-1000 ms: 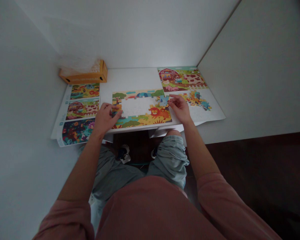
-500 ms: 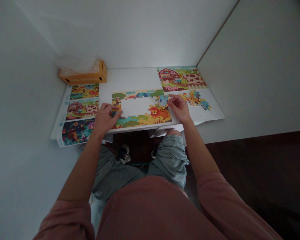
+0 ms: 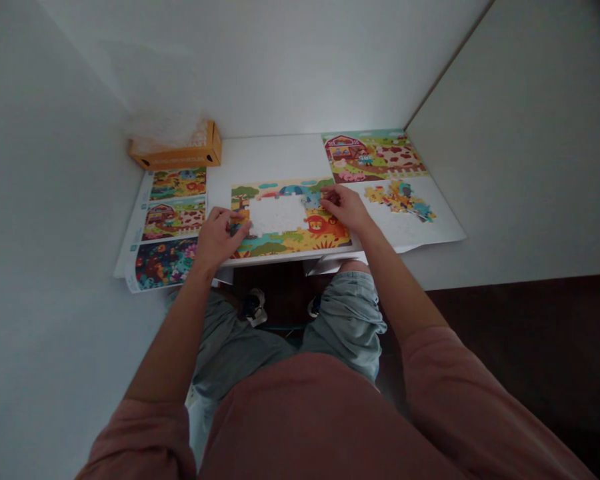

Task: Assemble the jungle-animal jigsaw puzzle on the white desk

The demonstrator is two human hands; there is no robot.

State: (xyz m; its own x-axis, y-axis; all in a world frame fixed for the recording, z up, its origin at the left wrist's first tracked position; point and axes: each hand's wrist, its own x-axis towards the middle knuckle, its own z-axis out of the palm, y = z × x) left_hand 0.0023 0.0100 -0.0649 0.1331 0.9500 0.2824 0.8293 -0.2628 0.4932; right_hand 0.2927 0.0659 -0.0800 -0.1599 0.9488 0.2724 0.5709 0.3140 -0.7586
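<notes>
A partly assembled animal jigsaw puzzle (image 3: 275, 247) lies near the table's front edge, its frame of joined pieces around a white gap. My left hand (image 3: 219, 235) rests on its left side, thumb and index finger apart, holding nothing. At the right part of the puzzle, my right hand (image 3: 349, 208) has its fingers bent together at a blue elephant puzzle piece (image 3: 312, 201). The fingers cover the piece's right end, and whether it is locked into its neighbours cannot be made out. Below it are the red-maned lions of the picture.
Loose puzzle pieces (image 3: 403, 199) lie heaped at the right. Behind them is a farm picture (image 3: 375, 157). A sheet with three small pictures (image 3: 175, 219) hangs slightly over the left front edge. An orange box (image 3: 180, 157) with clear plastic stands back left against the wall.
My right hand has moved left over the puzzle, and the elephant piece has shifted left with it to the gap's upper right corner. My left hand stays at the puzzle's left side.
</notes>
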